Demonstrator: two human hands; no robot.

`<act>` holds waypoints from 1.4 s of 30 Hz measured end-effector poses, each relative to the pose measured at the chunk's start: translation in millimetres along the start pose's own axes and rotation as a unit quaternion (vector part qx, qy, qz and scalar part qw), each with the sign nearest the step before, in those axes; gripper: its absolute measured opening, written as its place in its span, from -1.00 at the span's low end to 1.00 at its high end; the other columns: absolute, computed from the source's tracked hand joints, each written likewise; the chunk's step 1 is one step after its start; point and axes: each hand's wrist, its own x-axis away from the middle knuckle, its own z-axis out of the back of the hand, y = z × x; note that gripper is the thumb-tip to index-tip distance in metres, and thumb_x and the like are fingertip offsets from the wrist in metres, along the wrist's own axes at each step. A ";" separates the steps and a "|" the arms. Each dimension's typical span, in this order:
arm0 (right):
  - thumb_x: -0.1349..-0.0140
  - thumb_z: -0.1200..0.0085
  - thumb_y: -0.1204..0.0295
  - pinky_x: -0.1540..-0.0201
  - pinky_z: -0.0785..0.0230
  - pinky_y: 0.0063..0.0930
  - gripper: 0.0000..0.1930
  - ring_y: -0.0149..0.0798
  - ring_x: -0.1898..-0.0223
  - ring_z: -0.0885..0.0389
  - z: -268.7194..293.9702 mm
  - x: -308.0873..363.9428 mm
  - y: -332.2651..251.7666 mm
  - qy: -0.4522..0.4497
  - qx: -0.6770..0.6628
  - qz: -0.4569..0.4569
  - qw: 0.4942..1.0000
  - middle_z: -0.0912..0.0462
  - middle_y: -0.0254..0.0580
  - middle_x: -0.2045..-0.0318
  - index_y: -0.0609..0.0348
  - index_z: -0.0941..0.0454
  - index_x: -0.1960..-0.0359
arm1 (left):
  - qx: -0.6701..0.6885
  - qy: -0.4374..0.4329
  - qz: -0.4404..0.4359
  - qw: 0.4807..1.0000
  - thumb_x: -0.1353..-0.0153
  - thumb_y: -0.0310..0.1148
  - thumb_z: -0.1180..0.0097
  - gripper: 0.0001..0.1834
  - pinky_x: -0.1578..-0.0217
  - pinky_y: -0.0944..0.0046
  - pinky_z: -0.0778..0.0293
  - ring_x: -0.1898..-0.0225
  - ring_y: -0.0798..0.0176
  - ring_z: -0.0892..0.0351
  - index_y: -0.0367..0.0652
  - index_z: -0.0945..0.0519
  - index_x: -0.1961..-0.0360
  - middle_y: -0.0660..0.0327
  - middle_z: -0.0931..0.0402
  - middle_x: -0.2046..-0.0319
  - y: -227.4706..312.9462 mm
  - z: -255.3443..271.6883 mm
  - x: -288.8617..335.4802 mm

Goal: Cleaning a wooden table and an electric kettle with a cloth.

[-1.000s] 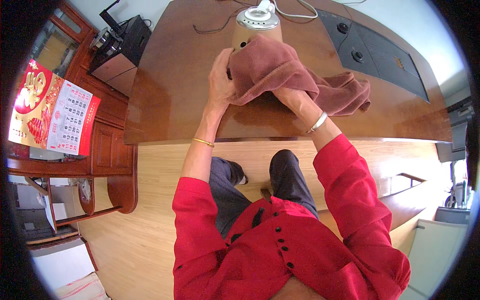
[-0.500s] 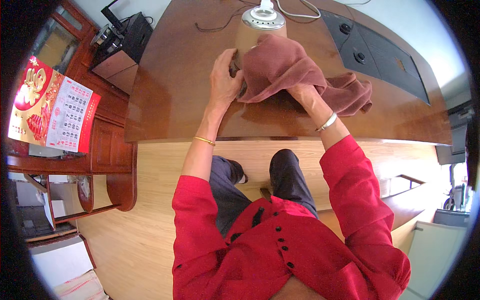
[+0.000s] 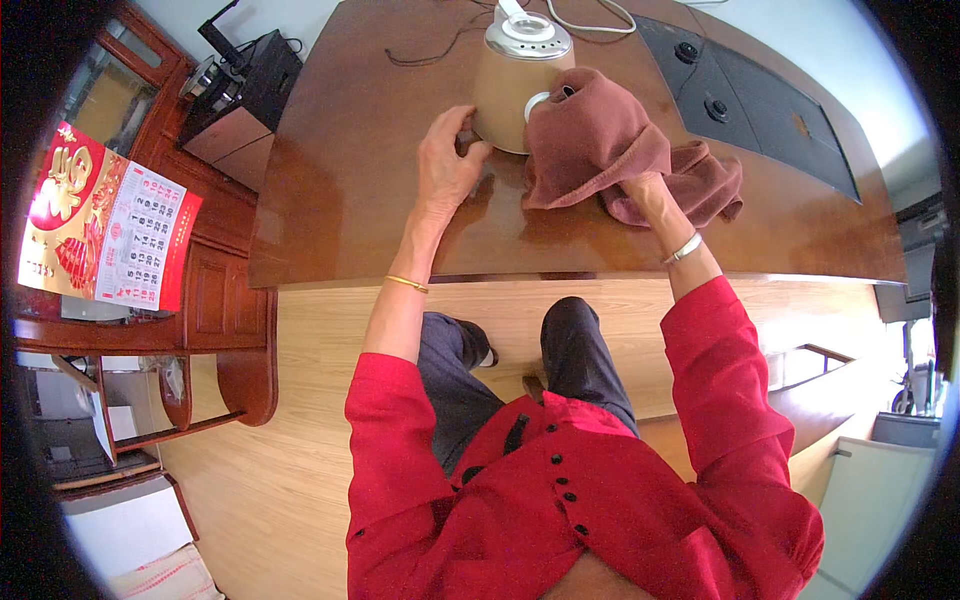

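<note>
A rounded beige appliance [image 3: 498,98] with a silver vented top and a white handle stands on the brown table; its exact kind I cannot tell. At its left side my left hand [image 3: 447,165] is open, fingers curved and thumb apart, the fingertips at or touching the beige wall. My right hand [image 3: 645,190] holds a reddish-brown cloth [image 3: 592,140] against the appliance's right front. The cloth covers most of that hand's fingers and part of a white round piece on the front. Its loose end lies bunched on the table to the right.
A dark panel with two black knobs [image 3: 716,110] is set into the table [image 3: 350,200] at the right. Behind the appliance run a white cable [image 3: 590,28] and a thin dark cord [image 3: 420,62]. At left are a red-and-gold calendar [image 3: 110,220] and a wooden cabinet [image 3: 215,300].
My right hand and the cloth have moved right across the appliance's front, uncovering more of its beige wall and the white round piece. My left hand has stayed nearly in place.
</note>
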 end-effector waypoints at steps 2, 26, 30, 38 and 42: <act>-0.36 0.05 0.32 -0.24 -0.22 -0.44 -0.67 -0.23 -0.18 -0.40 1.0 15.7 3.6 -0.001 -0.008 -0.002 1.000 -0.48 -0.12 -0.12 0.12 -0.44 -0.11 | 0.004 -0.006 0.012 1.000 0.04 -0.44 -0.21 -0.47 0.01 0.20 -0.46 0.06 0.08 -0.57 -0.22 -0.51 -0.05 0.04 -0.55 0.04 1.5 0.6 0.6; -0.38 0.08 0.32 -0.27 -0.17 -0.46 -0.64 -0.26 -0.21 -0.35 -59.9 33.5 26.8 -0.012 -0.091 -0.032 0.995 -0.43 -0.13 -0.17 0.12 -0.38 -0.16 | 0.021 -0.001 0.015 1.000 0.03 -0.46 -0.17 -0.53 0.12 0.24 -0.50 0.21 0.16 -0.60 -0.22 -0.54 0.00 0.08 -0.58 0.20 1.5 -1.0 0.8; -0.38 0.08 0.32 -0.27 -0.17 -0.47 -0.64 -0.26 -0.22 -0.34 -64.0 49.6 35.8 -0.013 -0.105 -0.040 0.994 -0.42 -0.13 -0.17 0.12 -0.37 -0.17 | 0.024 0.012 0.004 1.000 0.02 -0.46 -0.17 -0.54 0.12 0.24 -0.50 0.21 0.17 -0.61 -0.20 -0.55 0.00 0.07 -0.58 0.19 -1.5 -1.3 1.6; -0.39 0.09 0.32 -0.28 -0.15 -0.47 -0.63 -0.27 -0.23 -0.32 -67.9 50.0 53.7 -0.016 -0.126 -0.048 0.991 -0.40 -0.14 -0.19 0.12 -0.35 -0.19 | 0.015 -0.004 0.007 1.000 0.02 -0.43 -0.19 -0.60 0.11 0.24 -0.49 0.19 0.13 -0.62 -0.23 -0.57 0.08 0.06 -0.60 0.17 -0.5 -4.1 0.3; -0.39 0.10 0.31 -0.29 -0.15 -0.48 -0.62 -0.28 -0.23 -0.31 -63.8 76.4 71.1 -0.025 -0.145 -0.047 0.988 -0.39 -0.14 -0.20 0.12 -0.34 -0.19 | 0.001 -0.002 0.006 1.000 0.02 -0.43 -0.19 -0.63 0.11 0.24 -0.49 0.18 0.11 -0.62 -0.24 -0.58 0.11 0.06 -0.60 0.20 -3.9 5.4 3.3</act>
